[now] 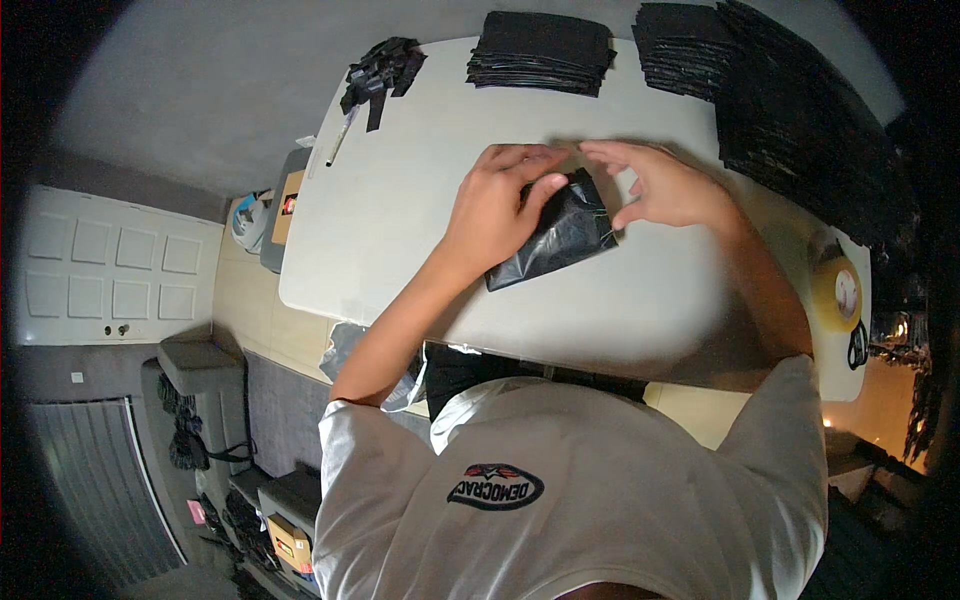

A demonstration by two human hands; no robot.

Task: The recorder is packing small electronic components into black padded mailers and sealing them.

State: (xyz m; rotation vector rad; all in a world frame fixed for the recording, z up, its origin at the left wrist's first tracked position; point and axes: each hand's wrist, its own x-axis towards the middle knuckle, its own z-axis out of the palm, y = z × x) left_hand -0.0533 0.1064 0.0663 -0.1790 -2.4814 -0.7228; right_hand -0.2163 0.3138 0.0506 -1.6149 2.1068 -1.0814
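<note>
A glossy black plastic package (pixel 555 245) lies at a slant on the white table (pixel 390 220) in front of me. My left hand (pixel 505 195) is on its far left side, with the thumb over the plastic and the fingers curved along the far edge. My right hand (pixel 665 185) is curled at the package's right end. Its thumb and fingers are apart with nothing seen between them, and the thumb tip is close to the right edge. Thin light lines show on the plastic there.
Stacks of flat black packages (pixel 540 55) stand along the far edge, with a larger pile (pixel 800 130) at the far right. Crumpled black strips (pixel 385 75) and a marker (pixel 341 137) lie far left. A yellow tape roll (pixel 838 293) and black-handled scissors (pixel 858 345) are on the right.
</note>
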